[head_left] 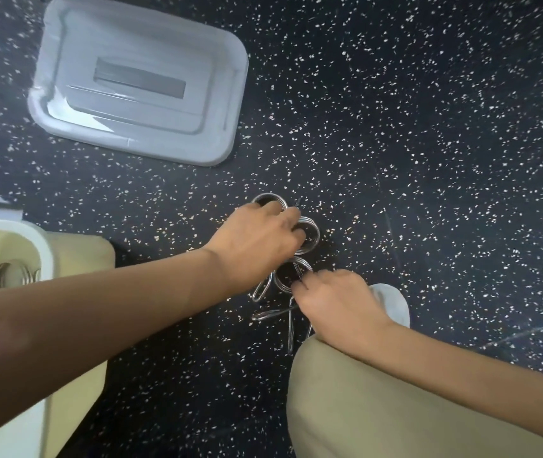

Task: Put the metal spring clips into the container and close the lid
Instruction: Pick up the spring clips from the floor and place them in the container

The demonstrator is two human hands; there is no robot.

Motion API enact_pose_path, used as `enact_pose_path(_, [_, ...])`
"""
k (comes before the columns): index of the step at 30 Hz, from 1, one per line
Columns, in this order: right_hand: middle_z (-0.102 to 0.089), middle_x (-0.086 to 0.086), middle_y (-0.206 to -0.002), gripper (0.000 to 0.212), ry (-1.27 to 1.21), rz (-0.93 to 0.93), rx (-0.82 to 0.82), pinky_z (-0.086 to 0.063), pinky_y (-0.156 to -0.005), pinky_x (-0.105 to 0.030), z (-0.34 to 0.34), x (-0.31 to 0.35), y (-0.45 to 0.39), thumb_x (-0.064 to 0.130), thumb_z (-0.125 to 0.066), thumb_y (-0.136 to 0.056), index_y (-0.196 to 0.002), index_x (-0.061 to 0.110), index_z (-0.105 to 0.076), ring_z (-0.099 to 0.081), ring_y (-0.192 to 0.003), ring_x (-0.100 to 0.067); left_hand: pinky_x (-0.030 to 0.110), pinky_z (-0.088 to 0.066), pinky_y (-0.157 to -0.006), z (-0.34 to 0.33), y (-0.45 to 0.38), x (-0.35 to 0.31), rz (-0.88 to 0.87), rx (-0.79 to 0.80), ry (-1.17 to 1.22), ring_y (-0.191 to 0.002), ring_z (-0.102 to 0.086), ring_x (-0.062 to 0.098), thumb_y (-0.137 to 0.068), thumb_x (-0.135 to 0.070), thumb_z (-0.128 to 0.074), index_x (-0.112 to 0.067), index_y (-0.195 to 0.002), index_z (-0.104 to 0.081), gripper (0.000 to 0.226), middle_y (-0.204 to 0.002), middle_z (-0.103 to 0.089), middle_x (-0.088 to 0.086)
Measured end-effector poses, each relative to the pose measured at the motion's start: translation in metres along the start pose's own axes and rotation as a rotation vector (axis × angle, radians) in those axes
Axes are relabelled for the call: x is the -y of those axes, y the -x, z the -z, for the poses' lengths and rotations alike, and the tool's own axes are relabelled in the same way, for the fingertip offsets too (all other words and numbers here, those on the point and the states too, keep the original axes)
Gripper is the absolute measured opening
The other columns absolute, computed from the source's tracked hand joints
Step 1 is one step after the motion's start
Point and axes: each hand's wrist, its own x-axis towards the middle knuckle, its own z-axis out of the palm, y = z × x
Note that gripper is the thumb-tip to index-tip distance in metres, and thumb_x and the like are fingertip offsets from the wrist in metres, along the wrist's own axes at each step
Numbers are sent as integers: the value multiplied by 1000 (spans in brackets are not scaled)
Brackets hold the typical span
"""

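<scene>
Partly done: a few clips already in the container, well left of the hands. Left hand curled over a cluster of clips on the floor; right hand pinching one ring just below. Lid off, lying far beyond both. Knee crowding the right wrist.

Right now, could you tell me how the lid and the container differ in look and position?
The lid is grey and lies flat on the floor, far from the person; the container is cream and sits at the left edge, partly behind the left arm. The lid shows whole; the container is cut off by the frame and holds some clips. Both are plastic with rounded corners.
</scene>
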Motion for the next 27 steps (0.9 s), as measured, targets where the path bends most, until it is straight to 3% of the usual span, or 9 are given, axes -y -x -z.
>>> enact_pose_path(3, [-57,-4,-54,23,60,71,-65,-40,-42,-28,-5,-1,5,-2,-61,-43,-61,12,-62,-56,-44,-24,32,-27,-55,5,2,6,-51,-37,-5,-74,-60,27,-74,-3,-69,-13,-79,-67,11,-88,-64,7])
enact_pose_path(8, [-57,-2,-58,27,139,116,-157,-38,-44,-29,-7,-8,13,-3,-66,-49,-72,11,-68,-54,-46,-22,33,-34,-44,23,9,17,97,-83,101,-77,-55,26,-79,-7,-73,-14,-80,-62,14,-95,-54,5])
enact_pose_path(11, [-55,-1,-58,24,128,118,-218,-35,-43,-29,-3,-11,13,-5,-64,-53,-69,12,-64,-51,-45,-21,43,-54,-56,45,18,26,179,-50,183,-93,-54,24,-92,-18,-65,-15,-94,-63,4,-114,-48,3])
enact_pose_path(13, [-55,-3,-57,25,121,115,-252,-35,-43,-29,0,-13,12,-8,-57,-53,-70,10,-63,-51,-44,-22,43,-55,-66,60,28,34,193,-1,234,-97,-54,21,-96,-27,-59,-16,-100,-61,12,-120,-48,-1])
enact_pose_path(17, [-58,-4,-58,30,161,82,-301,-41,-44,-29,6,-18,6,-10,-57,-53,-74,8,-69,-55,-45,-23,39,-46,-65,82,58,48,277,87,323,-79,-54,18,-98,-34,-50,-25,-91,-45,13,-94,-60,-6])
enact_pose_path(20, [-56,-5,-58,25,168,52,-340,-40,-46,-32,17,-19,-1,-13,-53,-62,-72,8,-64,-53,-45,-25,36,-47,-59,99,90,56,408,193,445,-65,-55,13,-97,-38,-51,-26,-91,-47,14,-75,-61,-5])
enact_pose_path(24, [-45,-3,-54,33,239,-4,-329,-30,-50,-32,29,-22,-10,-13,-69,-59,-67,13,-52,-47,-43,-23,33,-46,-55,111,127,60,574,234,561,-57,-57,6,-92,-41,-60,-29,-84,-54,15,-68,-66,-5])
enact_pose_path(27, [-45,-1,-54,31,234,-45,-344,-25,-52,-31,34,-25,-20,-6,-74,-68,-68,15,-52,-47,-43,-21,28,-49,-60,118,153,61,704,291,858,-61,-68,1,-91,-33,-64,-24,-83,-64,11,-71,-75,-17])
